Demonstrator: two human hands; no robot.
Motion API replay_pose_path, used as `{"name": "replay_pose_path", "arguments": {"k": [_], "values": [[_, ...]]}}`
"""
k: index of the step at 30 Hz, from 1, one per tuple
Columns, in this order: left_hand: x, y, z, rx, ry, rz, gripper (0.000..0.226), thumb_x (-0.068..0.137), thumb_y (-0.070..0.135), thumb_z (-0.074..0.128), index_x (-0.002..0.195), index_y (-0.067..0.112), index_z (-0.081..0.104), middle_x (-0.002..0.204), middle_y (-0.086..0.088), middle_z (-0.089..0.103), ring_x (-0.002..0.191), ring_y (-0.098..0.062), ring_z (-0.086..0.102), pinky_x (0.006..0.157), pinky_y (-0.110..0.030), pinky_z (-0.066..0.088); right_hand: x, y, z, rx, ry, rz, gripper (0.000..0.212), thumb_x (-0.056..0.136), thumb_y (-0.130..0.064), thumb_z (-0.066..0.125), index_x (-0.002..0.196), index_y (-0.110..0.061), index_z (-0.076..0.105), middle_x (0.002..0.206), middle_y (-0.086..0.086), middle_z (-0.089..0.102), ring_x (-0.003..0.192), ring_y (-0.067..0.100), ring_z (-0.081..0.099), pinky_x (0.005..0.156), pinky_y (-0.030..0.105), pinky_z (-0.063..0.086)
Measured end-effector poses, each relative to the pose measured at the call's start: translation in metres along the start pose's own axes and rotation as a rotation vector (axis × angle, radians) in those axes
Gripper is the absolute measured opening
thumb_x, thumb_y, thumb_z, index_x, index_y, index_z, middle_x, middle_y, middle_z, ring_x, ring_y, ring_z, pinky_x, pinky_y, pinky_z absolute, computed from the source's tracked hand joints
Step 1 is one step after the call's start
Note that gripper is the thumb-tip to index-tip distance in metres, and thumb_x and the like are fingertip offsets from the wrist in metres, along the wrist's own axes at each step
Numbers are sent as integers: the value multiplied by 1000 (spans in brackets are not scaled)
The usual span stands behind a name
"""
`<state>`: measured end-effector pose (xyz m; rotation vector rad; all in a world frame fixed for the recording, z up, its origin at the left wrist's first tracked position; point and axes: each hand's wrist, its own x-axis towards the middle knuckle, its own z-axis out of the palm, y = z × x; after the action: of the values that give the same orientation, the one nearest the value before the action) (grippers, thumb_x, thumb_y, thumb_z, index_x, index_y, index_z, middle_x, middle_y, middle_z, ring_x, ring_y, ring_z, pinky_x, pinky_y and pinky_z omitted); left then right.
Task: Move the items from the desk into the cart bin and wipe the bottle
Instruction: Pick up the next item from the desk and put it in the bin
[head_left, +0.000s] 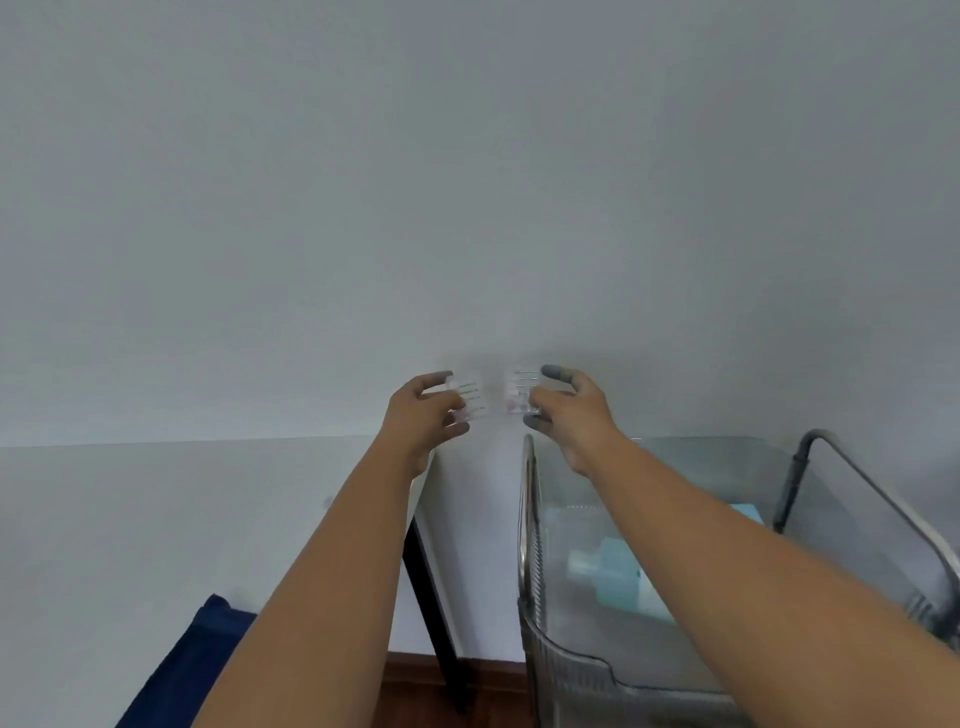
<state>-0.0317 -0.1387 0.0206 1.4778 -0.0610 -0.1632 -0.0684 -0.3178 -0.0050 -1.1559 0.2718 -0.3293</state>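
Note:
Both arms reach forward, raised in front of the wall. My left hand (423, 413) grips a small clear plastic cup with coloured measuring lines (470, 399). My right hand (574, 410), with dark covers on some fingertips, holds a second similar clear cup (518, 397). The two cups sit close together, apart by a small gap, above the space between the desk and the cart. Below my right arm the translucent cart bin (582, 670) holds a teal and white bottle (615, 574) lying on its side, partly hidden by my forearm.
The white desk (156, 519) fills the lower left, with a black leg (431, 613) at its right edge. A dark blue cloth (197, 654) lies at the desk's near edge. The cart's grey metal handle (810, 467) rises at the right. Wooden floor shows between desk and cart.

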Motion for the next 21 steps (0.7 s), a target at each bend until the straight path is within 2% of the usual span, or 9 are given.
{"name": "replay_pose_path", "arguments": {"k": [2,5,10,14,17,21], "values": [[-9,1,18,25,-31,46,39,84,-7,60,117,13,62,103,-16,65,78,-25,66,74,-34,62,-2,-15,-29,-25,-34,17,37,80,7,60,105,-20,60,100,18,63,69,23,63,68,32,59],[-24,-4,52,123,-130,106,37,83,-2,67,116,14,62,97,-13,61,79,-23,64,75,-37,62,-3,-35,-79,-164,-51,83,40,79,6,55,102,-25,63,90,14,61,60,23,60,57,29,57],[-40,-33,116,488,-256,215,27,81,13,72,106,21,63,84,-1,59,66,-17,62,65,-34,62,-2,-40,-146,-505,-16,224,32,81,2,59,106,-17,65,78,12,58,56,22,55,54,28,52],[-32,-63,154,761,-281,183,30,83,17,72,110,22,62,94,-3,65,76,-18,65,74,-32,58,2,-23,-174,-878,-10,215,25,77,-8,72,98,-16,61,78,10,63,62,16,54,54,26,44],[-20,-87,168,878,-274,121,33,83,20,74,112,18,60,102,-6,65,91,-23,67,81,-36,57,10,-7,-183,-1019,-58,218,26,75,-9,75,96,-14,60,83,7,63,67,14,58,54,24,47],[-4,-114,177,1015,-248,29,34,82,19,74,113,14,61,112,-9,64,98,-24,66,84,-33,55,25,11,-189,-1210,-135,217,26,75,-12,76,95,-15,59,82,0,58,68,11,56,53,22,43]]}}
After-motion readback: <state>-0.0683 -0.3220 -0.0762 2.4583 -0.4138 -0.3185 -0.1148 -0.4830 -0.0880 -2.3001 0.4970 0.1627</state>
